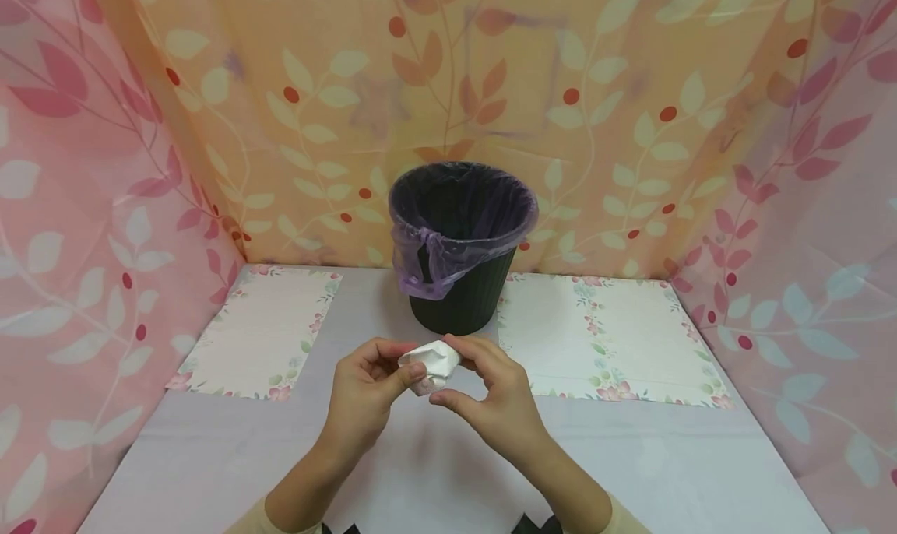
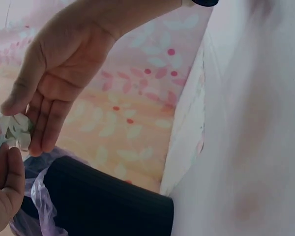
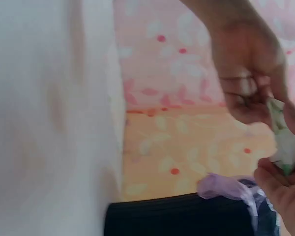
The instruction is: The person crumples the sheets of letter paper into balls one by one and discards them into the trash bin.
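Note:
Both hands hold one small piece of crumpled white paper (image 1: 436, 363) over the table, in front of the bin. In the wrist views the crumpled paper (image 3: 286, 142) shows some green on its surface. My left hand (image 1: 360, 394) pinches it from the left, thumb on the near face and fingers behind. From the other side, my right hand (image 1: 501, 398) holds it with the index finger at its top edge and the thumb at its lower edge. In the left wrist view, the right hand (image 2: 64, 73) shows its palm, with the paper (image 2: 17, 129) partly covered by fingers.
A black bin (image 1: 459, 293) lined with a translucent purple bag (image 1: 448, 258) stands beyond the hands. Flower-bordered sheets lie on the white table (image 1: 631, 464), one sheet (image 1: 262, 331) left of the bin and others (image 1: 631, 339) on the right. Patterned curtains (image 1: 448, 75) enclose the table.

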